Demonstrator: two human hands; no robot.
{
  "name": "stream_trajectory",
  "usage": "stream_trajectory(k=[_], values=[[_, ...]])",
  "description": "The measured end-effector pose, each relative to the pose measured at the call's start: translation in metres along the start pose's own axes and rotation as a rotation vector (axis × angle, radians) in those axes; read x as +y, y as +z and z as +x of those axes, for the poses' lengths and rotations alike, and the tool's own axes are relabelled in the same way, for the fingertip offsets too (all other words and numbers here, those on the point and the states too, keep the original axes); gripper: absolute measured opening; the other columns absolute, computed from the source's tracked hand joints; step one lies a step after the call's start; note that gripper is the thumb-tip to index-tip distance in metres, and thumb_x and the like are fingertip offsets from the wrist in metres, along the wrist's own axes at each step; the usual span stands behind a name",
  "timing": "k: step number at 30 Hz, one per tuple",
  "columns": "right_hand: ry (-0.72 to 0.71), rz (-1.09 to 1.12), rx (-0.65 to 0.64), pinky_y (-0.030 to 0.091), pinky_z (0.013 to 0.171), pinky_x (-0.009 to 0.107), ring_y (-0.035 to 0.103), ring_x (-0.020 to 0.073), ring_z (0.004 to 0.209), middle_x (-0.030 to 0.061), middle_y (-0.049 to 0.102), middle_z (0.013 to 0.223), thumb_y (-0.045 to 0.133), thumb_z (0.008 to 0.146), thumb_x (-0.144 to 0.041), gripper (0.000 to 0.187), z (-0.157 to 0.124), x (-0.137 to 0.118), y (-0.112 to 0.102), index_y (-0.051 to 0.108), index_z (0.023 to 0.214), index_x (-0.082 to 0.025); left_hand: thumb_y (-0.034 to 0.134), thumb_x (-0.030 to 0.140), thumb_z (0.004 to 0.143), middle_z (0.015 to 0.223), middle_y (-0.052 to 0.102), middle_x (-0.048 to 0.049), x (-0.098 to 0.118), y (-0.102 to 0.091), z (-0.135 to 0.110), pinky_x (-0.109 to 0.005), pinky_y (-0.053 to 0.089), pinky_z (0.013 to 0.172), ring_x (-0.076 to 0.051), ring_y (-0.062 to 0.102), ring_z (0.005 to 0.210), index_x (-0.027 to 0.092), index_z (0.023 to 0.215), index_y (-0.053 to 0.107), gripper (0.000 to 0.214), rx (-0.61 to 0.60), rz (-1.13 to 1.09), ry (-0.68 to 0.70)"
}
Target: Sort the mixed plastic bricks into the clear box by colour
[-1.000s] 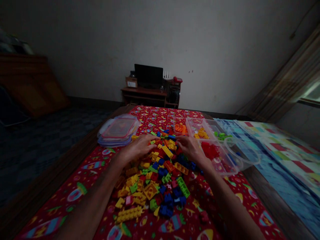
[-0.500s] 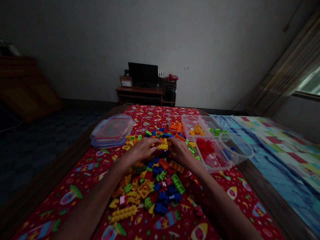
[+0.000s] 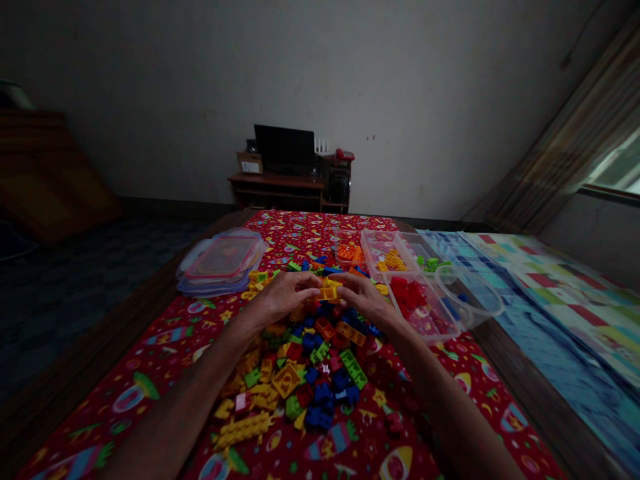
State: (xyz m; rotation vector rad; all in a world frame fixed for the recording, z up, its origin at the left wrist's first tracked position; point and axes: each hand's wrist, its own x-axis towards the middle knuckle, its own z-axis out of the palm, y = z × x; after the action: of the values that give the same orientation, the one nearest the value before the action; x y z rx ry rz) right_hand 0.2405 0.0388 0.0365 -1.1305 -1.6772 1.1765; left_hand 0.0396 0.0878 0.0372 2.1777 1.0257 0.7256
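A heap of small plastic building bricks (image 3: 305, 360) in yellow, blue, red, green and orange lies on a red patterned cloth (image 3: 160, 373). Above its far end my left hand (image 3: 283, 298) and my right hand (image 3: 363, 297) meet, both pinching a yellow brick piece (image 3: 329, 291) held between the fingertips. Just right of my right hand stand clear plastic boxes (image 3: 435, 327) holding sorted bricks: red ones (image 3: 407, 293), yellow ones (image 3: 393, 261), green ones (image 3: 431, 264) and orange ones (image 3: 349, 253).
A stack of clear lids (image 3: 220, 261) rests at the left of the cloth. A quilted patchwork mat (image 3: 555, 293) lies to the right. Against the far wall stands a low wooden desk (image 3: 287, 188) with a dark monitor (image 3: 285, 148).
Both hands have lifted from the far end of the heap and come together, raising a yellow brick piece between the fingertips. The camera has tilted slightly.
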Motion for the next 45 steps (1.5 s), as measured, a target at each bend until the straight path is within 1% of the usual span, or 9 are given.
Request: stream_trajectory(k=[3, 6, 13, 16, 22, 26, 30, 38, 45], values=[[-0.02, 0.027, -0.039, 0.05, 0.06, 0.026, 0.062, 0.012, 0.06, 0.0045, 0.068, 0.094, 0.054, 0.085, -0.034, 0.037, -0.003, -0.003, 0.0, 0.058, 0.118, -0.018, 0.057, 0.042, 0.077, 0.088, 0.073, -0.0021, 0.001, 0.001, 0.0, -0.027, 0.052, 0.074, -0.018, 0.067, 0.08, 0.02, 0.088, 0.069, 0.027, 0.001, -0.014, 0.002], [-0.051, -0.054, -0.058, 0.05, 0.06, 0.025, 0.063, 0.0122, 0.061, 0.0045, 0.069, 0.092, 0.056, 0.084, -0.037, 0.039, -0.001, 0.002, 0.001, 0.059, 0.117, -0.018, 0.058, 0.041, 0.076, 0.086, 0.073, -0.0014, 0.009, 0.001, -0.002, -0.026, 0.051, 0.073, -0.018, 0.067, 0.08, 0.02, 0.085, 0.069, 0.025, -0.001, 0.014, 0.014], [-0.054, -0.28, 0.123, 0.049, 0.058, 0.023, 0.064, 0.0132, 0.06, 0.0007, 0.069, 0.07, 0.049, 0.082, -0.021, 0.031, 0.002, 0.01, -0.006, 0.066, 0.108, -0.018, 0.053, 0.044, 0.08, 0.089, 0.073, -0.0016, 0.018, -0.003, -0.005, -0.027, 0.05, 0.074, -0.019, 0.066, 0.079, 0.021, 0.091, 0.07, 0.031, 0.018, 0.149, -0.006], [-0.047, -0.305, 0.275, 0.05, 0.054, 0.023, 0.064, 0.0141, 0.059, 0.0029, 0.07, 0.073, 0.05, 0.081, -0.023, 0.032, 0.004, 0.009, -0.031, 0.066, 0.107, -0.016, 0.051, 0.045, 0.082, 0.094, 0.074, -0.002, 0.012, -0.011, -0.005, -0.028, 0.05, 0.079, -0.02, 0.067, 0.085, 0.023, 0.095, 0.071, 0.032, 0.048, 0.187, -0.018], [0.019, -0.467, 0.659, 0.056, 0.062, 0.031, 0.068, 0.0177, 0.065, 0.0118, 0.07, 0.092, 0.049, 0.084, -0.029, 0.036, 0.032, 0.012, -0.11, 0.064, 0.111, -0.011, 0.055, 0.042, 0.077, 0.1, 0.073, -0.0054, 0.001, -0.025, -0.008, -0.031, 0.051, 0.078, -0.023, 0.066, 0.09, 0.022, 0.098, 0.07, 0.033, -0.034, 0.229, -0.089], [0.128, -0.726, 0.706, 0.053, 0.081, 0.04, 0.068, 0.0247, 0.086, 0.0181, 0.067, 0.109, 0.056, 0.082, -0.029, 0.042, 0.05, 0.015, -0.136, 0.061, 0.118, -0.008, 0.058, 0.035, 0.073, 0.092, 0.074, -0.0057, -0.004, -0.026, -0.011, -0.028, 0.05, 0.072, -0.022, 0.067, 0.084, 0.021, 0.102, 0.07, 0.033, -0.135, 0.283, -0.105], [0.024, -0.843, 0.683, 0.047, 0.091, 0.041, 0.063, 0.0267, 0.103, 0.0176, 0.067, 0.113, 0.055, 0.082, -0.025, 0.039, 0.041, 0.015, -0.119, 0.062, 0.118, -0.01, 0.061, 0.032, 0.07, 0.09, 0.073, -0.0038, -0.007, -0.022, -0.012, -0.025, 0.049, 0.068, -0.02, 0.066, 0.081, 0.023, 0.097, 0.07, 0.03, -0.184, 0.291, -0.09], [-0.106, -0.589, 0.341, 0.05, 0.07, 0.026, 0.067, 0.0171, 0.078, 0.0045, 0.073, 0.087, 0.049, 0.084, -0.02, 0.025, 0.009, 0.007, -0.035, 0.072, 0.095, -0.019, 0.06, 0.027, 0.068, 0.088, 0.072, -0.0027, -0.012, -0.018, -0.012, -0.026, 0.049, 0.071, -0.02, 0.066, 0.08, 0.023, 0.086, 0.071, 0.022, -0.155, 0.255, -0.064], [-0.122, -0.984, 0.245, 0.041, 0.066, 0.026, 0.061, 0.0187, 0.077, 0.0104, 0.069, 0.086, 0.05, 0.085, -0.017, 0.021, 0.014, 0.018, 0.004, 0.07, 0.091, -0.015, 0.057, 0.029, 0.071, 0.086, 0.072, -0.0016, -0.01, -0.018, -0.013, -0.024, 0.047, 0.068, -0.019, 0.065, 0.077, 0.024, 0.088, 0.07, 0.022, -0.152, 0.319, -0.053]])
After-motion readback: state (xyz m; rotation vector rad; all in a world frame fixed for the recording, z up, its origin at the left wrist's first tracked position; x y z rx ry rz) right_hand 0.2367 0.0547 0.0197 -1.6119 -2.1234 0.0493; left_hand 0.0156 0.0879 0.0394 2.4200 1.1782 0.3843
